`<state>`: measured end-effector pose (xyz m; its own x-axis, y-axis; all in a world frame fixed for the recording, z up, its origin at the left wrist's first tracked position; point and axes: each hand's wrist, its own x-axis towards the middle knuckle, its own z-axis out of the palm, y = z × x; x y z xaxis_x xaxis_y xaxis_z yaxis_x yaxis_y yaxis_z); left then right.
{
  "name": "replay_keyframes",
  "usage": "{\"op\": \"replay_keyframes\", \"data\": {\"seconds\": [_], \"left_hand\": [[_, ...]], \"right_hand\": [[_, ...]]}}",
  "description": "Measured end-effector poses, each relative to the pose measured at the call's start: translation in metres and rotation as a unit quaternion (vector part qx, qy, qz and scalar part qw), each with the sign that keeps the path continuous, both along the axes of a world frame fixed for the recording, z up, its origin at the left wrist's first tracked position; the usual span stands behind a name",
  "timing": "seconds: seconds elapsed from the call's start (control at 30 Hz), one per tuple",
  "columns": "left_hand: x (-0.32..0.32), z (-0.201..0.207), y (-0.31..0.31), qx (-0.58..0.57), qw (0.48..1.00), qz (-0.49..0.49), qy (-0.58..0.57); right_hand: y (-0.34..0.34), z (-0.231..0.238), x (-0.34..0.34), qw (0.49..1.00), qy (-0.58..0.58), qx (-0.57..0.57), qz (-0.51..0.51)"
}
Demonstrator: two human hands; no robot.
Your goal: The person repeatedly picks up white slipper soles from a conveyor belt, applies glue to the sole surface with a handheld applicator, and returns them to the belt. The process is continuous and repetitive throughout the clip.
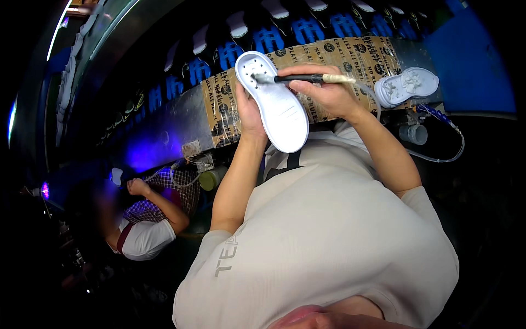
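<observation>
My left hand (250, 112) grips a white shoe sole (282, 120) by its left edge, fingers partly hidden beneath it. The sole is tilted up in front of my chest, with several small dark holes towards its far end. Closed around a dark-handled brush (300, 78) with a pale wrapped rear end is my right hand (329, 93). The brush's whitish bristles touch the sole among the holes. From its rear end a clear tube (367, 90) curves down to the right.
Printed cardboard (323, 55) covers part of the bench. To the right lie more white soles (408, 88) with crumpled white pieces on top, near a grey cup (413, 133). Blue shoe holders (268, 38) line the far side. A co-worker (150, 230) sits at left, by a greenish jar (211, 179).
</observation>
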<state>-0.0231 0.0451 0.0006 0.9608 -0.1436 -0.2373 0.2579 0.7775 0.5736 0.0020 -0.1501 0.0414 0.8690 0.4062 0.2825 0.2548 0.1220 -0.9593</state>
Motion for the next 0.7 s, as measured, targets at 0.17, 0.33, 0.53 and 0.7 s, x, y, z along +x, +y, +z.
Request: {"op": "replay_keyframes", "data": {"seconds": [0.17,0.33,0.53,0.7], "left_hand": [[0.013,0.003,0.000,-0.122,0.991,-0.033,-0.037],[0.021,0.033,0.000,-0.109,0.993,-0.006,-0.053],[0.035,0.044,0.014,-0.083,0.987,-0.043,-0.128],[0.052,0.054,0.029,-0.026,0.975,-0.095,-0.197]], "right_hand": [[0.000,0.016,-0.010,0.962,-0.180,-0.170,0.115],[0.008,0.022,-0.018,0.955,-0.223,-0.193,-0.006],[-0.002,0.028,-0.024,0.989,-0.090,-0.068,0.094],[-0.012,0.033,-0.018,0.950,-0.131,-0.069,0.275]]}}
